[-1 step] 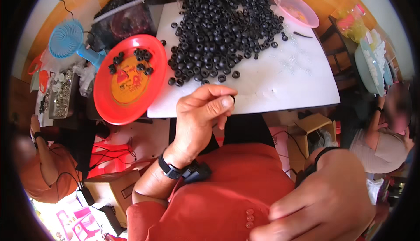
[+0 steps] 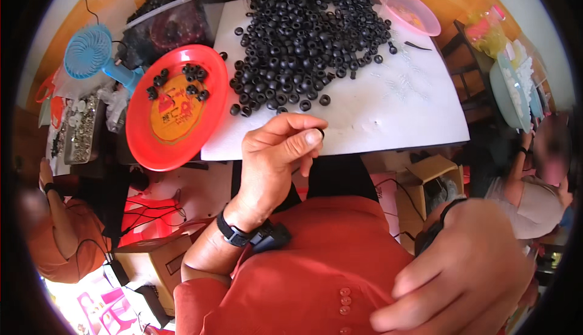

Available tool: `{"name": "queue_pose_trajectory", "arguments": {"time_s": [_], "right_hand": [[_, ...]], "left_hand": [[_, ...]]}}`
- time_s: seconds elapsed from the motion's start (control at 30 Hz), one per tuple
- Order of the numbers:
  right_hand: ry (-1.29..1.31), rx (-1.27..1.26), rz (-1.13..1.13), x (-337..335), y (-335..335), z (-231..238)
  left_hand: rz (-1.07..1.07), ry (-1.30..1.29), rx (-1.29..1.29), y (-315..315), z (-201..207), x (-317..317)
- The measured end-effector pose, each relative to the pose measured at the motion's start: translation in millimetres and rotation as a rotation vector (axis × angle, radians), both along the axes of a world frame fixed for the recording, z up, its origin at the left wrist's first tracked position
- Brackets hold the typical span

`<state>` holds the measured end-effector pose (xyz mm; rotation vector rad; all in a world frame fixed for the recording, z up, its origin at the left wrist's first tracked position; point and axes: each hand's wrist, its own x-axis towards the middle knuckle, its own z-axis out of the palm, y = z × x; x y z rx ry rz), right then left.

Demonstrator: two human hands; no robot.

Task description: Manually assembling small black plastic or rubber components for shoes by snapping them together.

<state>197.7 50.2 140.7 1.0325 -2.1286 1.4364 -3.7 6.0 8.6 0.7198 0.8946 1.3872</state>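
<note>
You: left hand (image 2: 270,156) pinches small black bead (image 2: 322,133), mostly hidden, by near edge of table (image 2: 419,116). Right hand (image 2: 464,271): can't tell grip. Bead likely light, hard, slippery; hold sides.

I have the left hand (image 2: 267,162) near the frame's centre, thumb (image 2: 299,145) and forefinger (image 2: 291,120) pinched, tips rightward; its forearm (image 2: 209,251) slants up from the lower left. My right hand (image 2: 470,268) fills the lower right, fingers (image 2: 419,273) bent and angled down-left; I cannot make out its grip.
</note>
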Motion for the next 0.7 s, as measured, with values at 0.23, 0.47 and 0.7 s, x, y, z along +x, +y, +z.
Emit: {"name": "queue_pose_trajectory", "arguments": {"time_s": [0.23, 0.47, 0.7], "right_hand": [[-0.363, 0.272, -1.99, 60.1, 44.7, -68.3], [-0.716, 0.816, -2.094, 46.0, 64.9, -107.4], [-0.726, 0.866, -2.02, 42.5, 69.0, -109.4]], "left_hand": [[-0.088, -0.055, -0.006, 6.9, 7.6, 3.9], [-0.144, 0.045, 0.032, 7.6, 8.6, 4.2], [-0.171, 0.061, 0.033, 9.9, 8.9, 6.6]]}}
